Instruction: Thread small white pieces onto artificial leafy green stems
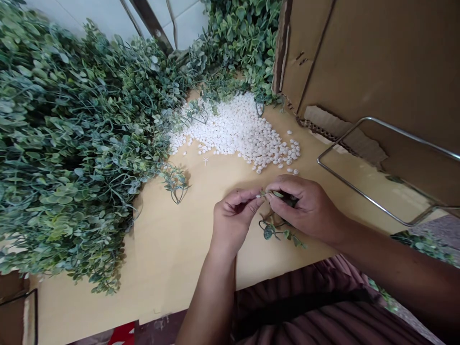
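Observation:
Over the front of the table, my two hands meet fingertip to fingertip. My right hand (305,201) pinches an artificial leaf sprig (268,232), whose green leaves and thin stems hang below the fingers. Between the thumb and forefinger of my left hand (235,211) is a small white piece, touching the sprig's stem end; fingers hide most of it. Beyond the hands lies a spread pile of small white plastic pieces (233,129). One loose sprig (176,183) rests on the table left of my hands.
A large heap of artificial greenery (79,143) covers the table's left side, with more foliage (244,43) at the back. On the right stand a cardboard box (370,62) and a bent metal wire frame (366,194). The tabletop (179,254) is pale yellow.

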The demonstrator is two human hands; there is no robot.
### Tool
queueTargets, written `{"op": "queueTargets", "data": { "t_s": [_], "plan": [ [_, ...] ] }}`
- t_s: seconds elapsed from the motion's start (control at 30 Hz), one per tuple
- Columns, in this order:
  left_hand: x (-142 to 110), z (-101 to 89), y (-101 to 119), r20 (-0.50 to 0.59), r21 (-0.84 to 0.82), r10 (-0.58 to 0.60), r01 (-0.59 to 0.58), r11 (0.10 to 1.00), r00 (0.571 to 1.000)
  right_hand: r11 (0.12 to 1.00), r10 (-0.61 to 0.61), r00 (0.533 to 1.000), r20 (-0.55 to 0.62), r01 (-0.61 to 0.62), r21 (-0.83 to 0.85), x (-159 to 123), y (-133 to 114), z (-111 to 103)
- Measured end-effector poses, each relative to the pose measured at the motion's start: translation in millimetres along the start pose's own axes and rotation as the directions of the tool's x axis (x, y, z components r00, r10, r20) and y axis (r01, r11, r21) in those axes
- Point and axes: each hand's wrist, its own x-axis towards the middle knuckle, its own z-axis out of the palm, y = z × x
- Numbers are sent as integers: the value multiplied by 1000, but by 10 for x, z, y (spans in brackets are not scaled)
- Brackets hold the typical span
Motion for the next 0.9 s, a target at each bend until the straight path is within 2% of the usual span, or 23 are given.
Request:
{"op": "queueTargets", "data": {
  "t_s": [0.3, 0.7, 0.9],
  "plan": [
    [-2, -19, -1, 5, -7, -24, 24, 1000, 1000, 999, -34, 999, -22, 34, -7, -2, 2, -6],
    [6, -14, 20, 32, -19, 1, 0, 1000, 999, 999, -31, 999, 21, 31, 14, -1, 12, 7],
    [4, -15, 36, -20, -15, -25, 24, 1000, 1000, 999, -42, 999, 17, 42, 6, -2, 10, 2]
  ]
}}
